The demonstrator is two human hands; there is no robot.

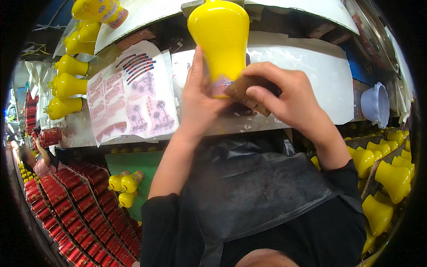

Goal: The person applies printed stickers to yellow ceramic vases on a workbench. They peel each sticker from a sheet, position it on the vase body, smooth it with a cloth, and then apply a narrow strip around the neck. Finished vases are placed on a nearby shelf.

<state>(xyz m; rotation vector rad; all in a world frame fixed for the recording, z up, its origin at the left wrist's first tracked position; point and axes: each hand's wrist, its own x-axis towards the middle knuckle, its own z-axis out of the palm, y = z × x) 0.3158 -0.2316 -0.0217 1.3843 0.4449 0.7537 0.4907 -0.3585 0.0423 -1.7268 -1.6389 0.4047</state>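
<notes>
A glossy yellow vase (218,40) lies with its wide shoulder away from me and its narrower base toward me. Around the base runs a patterned decal band (221,83) in pink and blue. My left hand (198,95) grips the vase near its base from the left, fingers along its side. Pinched in my right hand (284,89) is a flat brown scraper (243,92), its edge against the decal band at the base. The palm side of my left hand is partly hidden.
A printed decal sheet (113,104) lies left on the worktable. More yellow vases (69,85) line its far left; others fill racks (380,178) at right. A pale blue bucket (375,106) stands right. Red cylinders (75,200) are stacked lower left, near another person (40,162).
</notes>
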